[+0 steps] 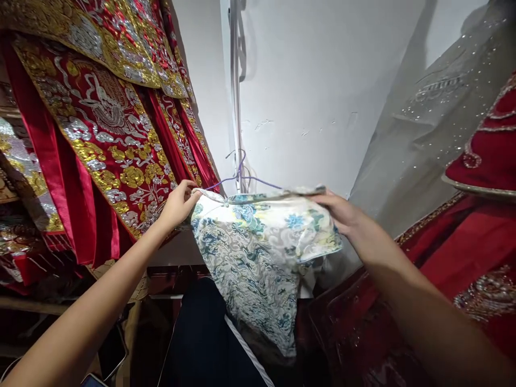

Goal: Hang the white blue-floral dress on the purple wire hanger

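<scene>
A blue, white and yellow floral garment (250, 258) is stretched out between my hands and hangs down in front of my legs. My left hand (180, 203) pinches its upper left corner between thumb and fingers. At the upper right edge, my right hand (338, 210) grips the cloth, slightly blurred, with its fingers partly behind the fabric. A purple hanger (258, 180) shows just above the garment's top edge; its lower part is hidden behind the cloth, so I cannot tell whether it is inside.
Red robes (133, 150) with gold and silver embroidery hang at the left. A white pole (235, 97) runs up the pale wall (314, 70). On the right are a glittering sheer cover (423, 123) and red beaded clothing (487, 156). A phone (113, 349) lies low at the left.
</scene>
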`<move>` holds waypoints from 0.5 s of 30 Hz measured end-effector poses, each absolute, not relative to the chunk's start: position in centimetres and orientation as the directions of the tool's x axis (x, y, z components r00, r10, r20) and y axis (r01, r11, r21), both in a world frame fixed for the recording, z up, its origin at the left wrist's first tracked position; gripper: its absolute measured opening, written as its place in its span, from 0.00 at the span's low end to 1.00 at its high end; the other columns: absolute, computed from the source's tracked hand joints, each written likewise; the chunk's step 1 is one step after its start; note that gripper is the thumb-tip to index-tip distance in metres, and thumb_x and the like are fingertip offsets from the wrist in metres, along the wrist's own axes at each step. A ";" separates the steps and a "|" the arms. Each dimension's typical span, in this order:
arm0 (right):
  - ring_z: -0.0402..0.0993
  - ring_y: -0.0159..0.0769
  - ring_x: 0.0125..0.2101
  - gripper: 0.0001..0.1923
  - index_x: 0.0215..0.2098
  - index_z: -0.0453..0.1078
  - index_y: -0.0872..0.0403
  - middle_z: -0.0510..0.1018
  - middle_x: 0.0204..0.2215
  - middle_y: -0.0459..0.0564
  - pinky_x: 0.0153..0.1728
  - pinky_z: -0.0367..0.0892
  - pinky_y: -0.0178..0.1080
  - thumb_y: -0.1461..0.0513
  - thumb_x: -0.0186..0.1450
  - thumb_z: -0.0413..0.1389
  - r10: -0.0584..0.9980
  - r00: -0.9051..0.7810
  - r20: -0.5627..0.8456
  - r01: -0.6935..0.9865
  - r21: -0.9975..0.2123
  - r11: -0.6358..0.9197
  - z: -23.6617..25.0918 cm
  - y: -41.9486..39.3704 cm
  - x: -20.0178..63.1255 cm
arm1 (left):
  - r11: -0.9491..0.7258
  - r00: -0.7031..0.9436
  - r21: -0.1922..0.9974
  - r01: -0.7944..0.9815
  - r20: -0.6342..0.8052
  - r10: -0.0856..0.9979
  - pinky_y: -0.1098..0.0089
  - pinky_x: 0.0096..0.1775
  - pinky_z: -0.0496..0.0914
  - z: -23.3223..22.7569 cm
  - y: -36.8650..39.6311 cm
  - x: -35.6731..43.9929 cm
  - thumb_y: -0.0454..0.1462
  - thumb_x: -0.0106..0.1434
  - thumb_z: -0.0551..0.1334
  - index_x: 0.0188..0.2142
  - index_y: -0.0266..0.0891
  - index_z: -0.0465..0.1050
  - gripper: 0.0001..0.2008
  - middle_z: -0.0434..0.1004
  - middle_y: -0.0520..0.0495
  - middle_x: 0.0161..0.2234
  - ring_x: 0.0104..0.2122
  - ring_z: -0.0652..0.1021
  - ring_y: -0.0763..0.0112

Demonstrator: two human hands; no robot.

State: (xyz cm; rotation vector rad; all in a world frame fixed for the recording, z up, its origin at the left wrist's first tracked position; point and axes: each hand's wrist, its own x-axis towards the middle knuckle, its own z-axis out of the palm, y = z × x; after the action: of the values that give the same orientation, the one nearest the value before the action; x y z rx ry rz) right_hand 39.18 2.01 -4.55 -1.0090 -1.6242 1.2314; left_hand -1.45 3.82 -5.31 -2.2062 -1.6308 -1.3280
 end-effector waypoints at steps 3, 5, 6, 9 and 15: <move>0.78 0.45 0.42 0.19 0.45 0.76 0.49 0.81 0.42 0.51 0.45 0.74 0.46 0.50 0.59 0.59 0.901 -0.250 0.354 -0.097 -0.935 0.340 -5.8 1.4 36.3 | -0.351 -0.105 0.553 0.755 0.631 0.769 0.68 0.34 0.67 -6.4 4.0 -1.3 0.51 0.65 0.57 0.40 0.40 0.69 0.17 0.74 0.49 0.30 0.30 0.75 0.66; 0.72 0.44 0.53 0.20 0.49 0.73 0.44 0.76 0.51 0.46 0.57 0.66 0.45 0.52 0.58 0.60 0.824 -0.114 0.555 -0.124 -0.831 0.542 -6.7 1.2 34.8 | -0.380 -0.115 0.602 0.702 0.622 0.774 0.68 0.34 0.68 -6.7 3.9 -1.0 0.50 0.65 0.57 0.39 0.40 0.69 0.16 0.75 0.49 0.29 0.30 0.76 0.66; 0.69 0.43 0.56 0.20 0.49 0.73 0.43 0.74 0.53 0.45 0.60 0.63 0.44 0.53 0.58 0.60 0.784 -0.061 0.618 -0.121 -0.784 0.609 -6.8 1.3 34.3 | -0.419 -0.098 0.620 0.663 0.627 0.773 0.67 0.36 0.69 -6.7 3.7 -0.8 0.49 0.66 0.57 0.41 0.40 0.68 0.15 0.76 0.48 0.32 0.33 0.77 0.65; 0.71 0.46 0.52 0.16 0.44 0.73 0.45 0.77 0.45 0.48 0.56 0.67 0.45 0.49 0.60 0.58 0.770 -0.026 0.637 -0.123 -0.767 0.630 -5.4 1.7 33.8 | -0.549 -0.027 0.636 0.542 0.666 0.745 0.65 0.48 0.70 -5.9 2.9 -0.2 0.46 0.67 0.56 0.48 0.40 0.67 0.15 0.77 0.43 0.44 0.47 0.77 0.63; 0.74 0.39 0.31 0.18 0.44 0.75 0.51 0.76 0.32 0.50 0.31 0.71 0.41 0.50 0.62 0.56 0.837 -0.453 0.309 -0.039 -0.944 0.328 -1.4 -2.4 31.9 | -0.558 0.070 0.747 0.361 0.576 0.815 0.66 0.43 0.72 -2.7 -1.4 2.5 0.49 0.68 0.55 0.54 0.40 0.65 0.20 0.76 0.43 0.44 0.39 0.78 0.68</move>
State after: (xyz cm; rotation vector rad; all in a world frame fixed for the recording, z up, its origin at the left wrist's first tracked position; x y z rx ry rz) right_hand 31.85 -2.40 -1.37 -0.7211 -1.7135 1.2500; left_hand 2.49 -1.42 -2.66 -2.5554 -1.5318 -1.9613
